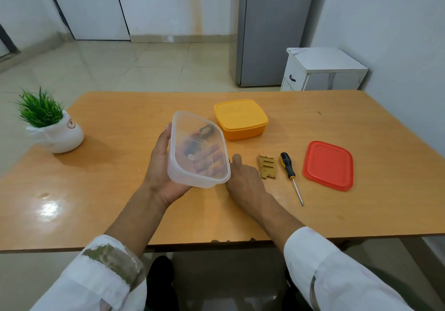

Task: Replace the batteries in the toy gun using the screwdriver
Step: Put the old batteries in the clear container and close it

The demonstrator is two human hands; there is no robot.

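My left hand (160,166) grips a clear plastic container (192,175), tilted with its open side towards me, above the table. A dark and red object (204,131), blurred, shows through its wall; I cannot tell what it is. My right hand (243,178) rests on the table just right of the container, thumb up, with its fingers hidden behind the container. A gold-coloured flat cover piece (267,169) lies right of that hand. The screwdriver (287,166), with a black and yellow handle, lies beside the cover piece, tip pointing towards me.
A red lid (328,166) lies flat at the right. An orange lidded box (240,119) stands behind the clear container. A potted green plant (55,130) sits at the table's left edge. The wooden table (120,202) ends close to my sleeves.
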